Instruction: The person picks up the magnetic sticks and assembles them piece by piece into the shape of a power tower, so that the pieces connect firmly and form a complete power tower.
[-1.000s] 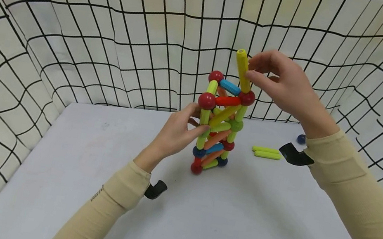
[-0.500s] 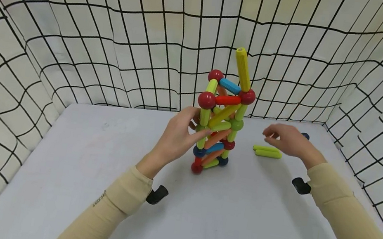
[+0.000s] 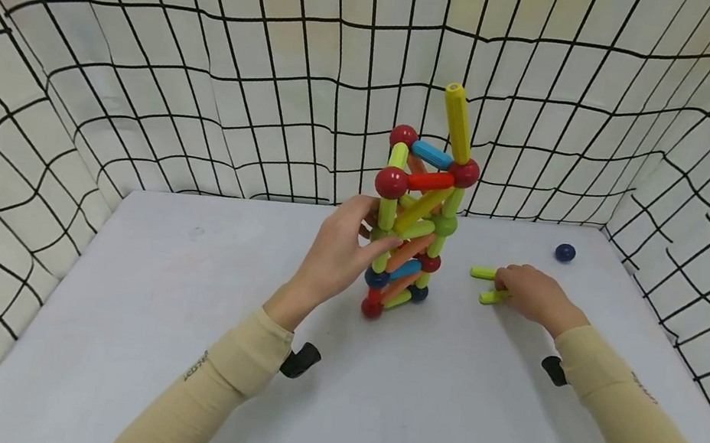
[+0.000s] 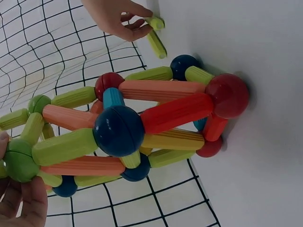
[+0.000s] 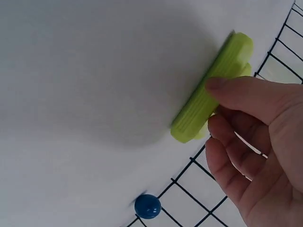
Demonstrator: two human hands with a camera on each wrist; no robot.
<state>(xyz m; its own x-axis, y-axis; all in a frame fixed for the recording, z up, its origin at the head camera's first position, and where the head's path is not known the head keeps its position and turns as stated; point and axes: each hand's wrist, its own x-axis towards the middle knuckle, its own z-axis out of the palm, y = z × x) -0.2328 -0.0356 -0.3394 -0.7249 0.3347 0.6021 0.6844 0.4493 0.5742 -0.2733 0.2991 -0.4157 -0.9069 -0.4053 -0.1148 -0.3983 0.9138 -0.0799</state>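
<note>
A tower of coloured rods and balls [image 3: 431,181] stands upright on the table, with a long yellow rod [image 3: 458,123] rising from its top right red ball. My left hand [image 3: 338,250] grips the tower's near left side; in the left wrist view its fingers curl round a green ball [image 4: 21,161]. To the right of the tower, my right hand [image 3: 535,293] pinches a yellow-green rod [image 5: 199,111] at table level, thumb on its side. A second yellow-green rod [image 3: 482,273] lies just behind, partly hidden by the fingers.
One loose dark blue ball [image 3: 564,252] sits on the white table [image 3: 408,416] behind my right hand. Black netting [image 3: 279,85] over a white backing rises along the table's back and both sides.
The right hand has let go of the long yellow rod atop the tower, come down to the right and taken hold of the nearer yellow-green rod, now angled away from the other.
</note>
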